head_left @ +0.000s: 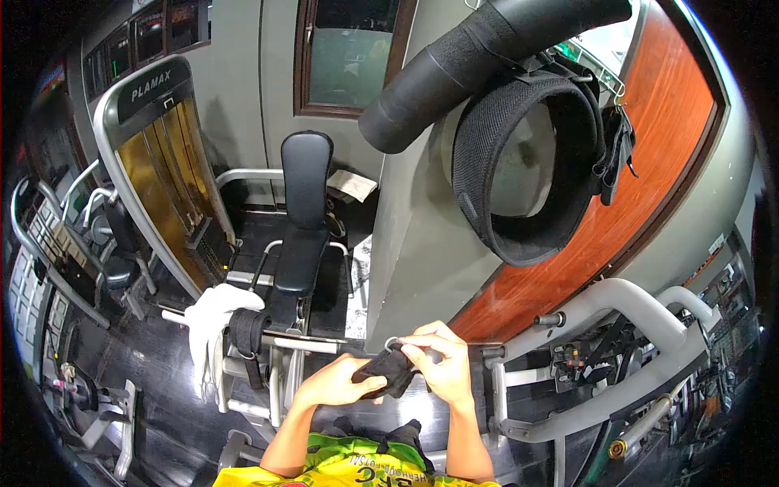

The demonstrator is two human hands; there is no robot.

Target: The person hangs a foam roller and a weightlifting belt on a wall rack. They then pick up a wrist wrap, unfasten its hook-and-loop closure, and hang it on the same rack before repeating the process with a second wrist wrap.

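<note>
Low in the middle of the view, a black fabric strap (385,372) with a metal ring (392,343) is between my two hands. My left hand (345,381) is closed around the strap's left part, thumb on top. The fingers of my right hand (438,363) pinch its upper right end beside the ring. Some of the strap is hidden by my fingers. Left of my hands, a white towel (213,329) and another black strap (249,333) with a ring hang over a metal bar.
A weight machine (154,170) stands at the left, with a black padded seat (307,195) beside it. A black belt (479,187) and a black foam roll (454,77) hang at the upper right. Curved grey machine frames (641,325) fill the right.
</note>
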